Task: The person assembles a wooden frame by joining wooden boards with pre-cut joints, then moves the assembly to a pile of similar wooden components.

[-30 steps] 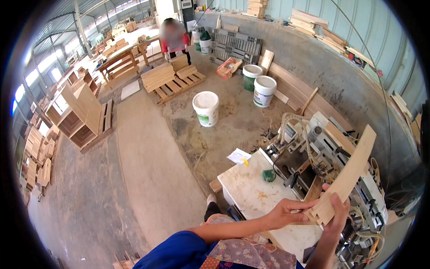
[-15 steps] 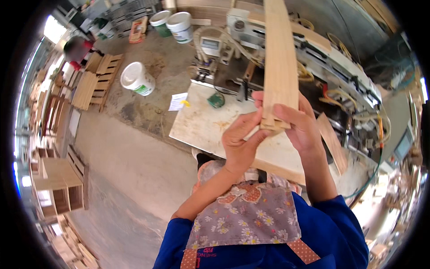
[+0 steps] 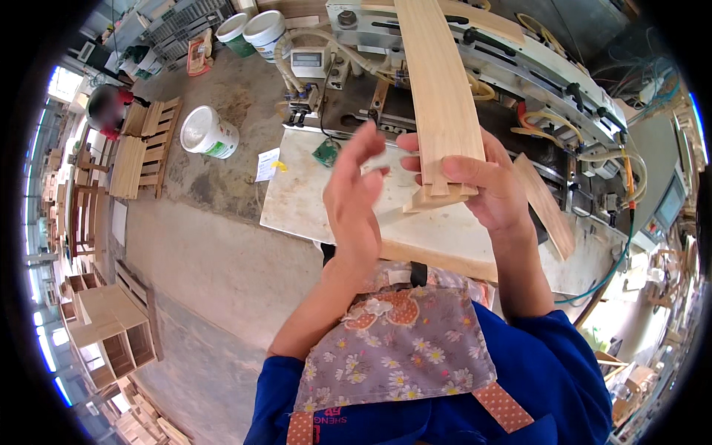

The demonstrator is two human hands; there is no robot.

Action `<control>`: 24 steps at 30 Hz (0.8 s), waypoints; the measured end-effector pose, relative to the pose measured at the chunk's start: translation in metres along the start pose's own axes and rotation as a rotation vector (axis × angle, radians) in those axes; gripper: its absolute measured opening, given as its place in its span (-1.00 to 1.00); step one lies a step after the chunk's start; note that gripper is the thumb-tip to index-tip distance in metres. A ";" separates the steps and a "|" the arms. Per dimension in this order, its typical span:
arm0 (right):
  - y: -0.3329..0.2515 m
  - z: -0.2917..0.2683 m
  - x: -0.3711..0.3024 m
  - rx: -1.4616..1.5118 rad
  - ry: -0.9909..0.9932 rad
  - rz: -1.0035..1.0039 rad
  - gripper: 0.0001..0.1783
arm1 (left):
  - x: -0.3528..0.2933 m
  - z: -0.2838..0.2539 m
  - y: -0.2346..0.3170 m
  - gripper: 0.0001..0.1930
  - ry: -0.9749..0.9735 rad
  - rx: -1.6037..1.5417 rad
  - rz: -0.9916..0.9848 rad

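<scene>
A long pale wooden board [image 3: 445, 104] runs away from me, its near end cut into dovetail-like notches. My right hand [image 3: 493, 185] grips that end, thumb on top and fingertips showing past its left edge. Under the notched end a second wooden piece [image 3: 423, 200] juts out to the left; how the two meet is partly hidden. My left hand [image 3: 356, 200] is off the boards, just left of them, its fingers apart and slightly smeared by motion. Below both hands lies a white worktable [image 3: 304, 200] with a wooden front edge.
A machine with a long metal clamping beam [image 3: 534, 85] and hoses stands behind the table. A loose board [image 3: 545, 208] lies at right. On the table are a green object [image 3: 326, 153] and a paper sheet [image 3: 268, 165]. A white bucket [image 3: 209, 133] and a person [image 3: 107, 111] are at left.
My left hand has let go of the boards' near end, moved left and opened. The second piece now shows sticking out to the left beneath the board. My right hand keeps its grip.
</scene>
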State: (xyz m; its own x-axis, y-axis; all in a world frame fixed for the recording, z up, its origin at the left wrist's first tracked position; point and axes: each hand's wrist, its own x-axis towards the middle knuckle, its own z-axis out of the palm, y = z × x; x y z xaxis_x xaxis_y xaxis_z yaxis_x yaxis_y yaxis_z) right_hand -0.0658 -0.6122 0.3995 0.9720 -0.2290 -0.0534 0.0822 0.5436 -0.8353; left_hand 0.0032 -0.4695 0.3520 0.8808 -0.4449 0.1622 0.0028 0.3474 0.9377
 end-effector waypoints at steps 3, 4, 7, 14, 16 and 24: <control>-0.005 -0.006 -0.001 0.009 -0.014 0.042 -0.41 | 0.043 0.020 0.022 -0.46 -0.067 -0.153 -0.371; -0.005 -0.008 -0.001 0.007 -0.008 0.046 -0.40 | 0.057 0.026 0.027 -0.50 -0.195 -0.203 -0.517; 0.000 -0.018 0.000 -0.002 0.031 0.025 -0.39 | 0.066 0.041 0.024 -0.58 -0.372 -0.174 -0.622; -0.003 -0.018 -0.001 -0.012 0.033 0.034 -0.38 | 0.066 0.048 0.006 -0.59 -0.371 -0.305 -0.528; -0.005 -0.016 0.000 -0.057 0.033 0.026 -0.37 | 0.065 0.048 0.005 -0.57 -0.379 -0.332 -0.494; -0.002 -0.015 -0.004 -0.024 0.050 -0.008 -0.36 | 0.064 0.048 0.004 -0.54 -0.421 -0.326 -0.461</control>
State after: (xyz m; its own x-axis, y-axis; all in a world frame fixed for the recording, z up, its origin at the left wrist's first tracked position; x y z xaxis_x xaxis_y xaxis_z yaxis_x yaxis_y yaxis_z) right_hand -0.0736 -0.6242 0.3934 0.9590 -0.2736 -0.0733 0.0840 0.5219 -0.8489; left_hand 0.0370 -0.5366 0.3809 0.4979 -0.8650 -0.0624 0.5312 0.2473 0.8103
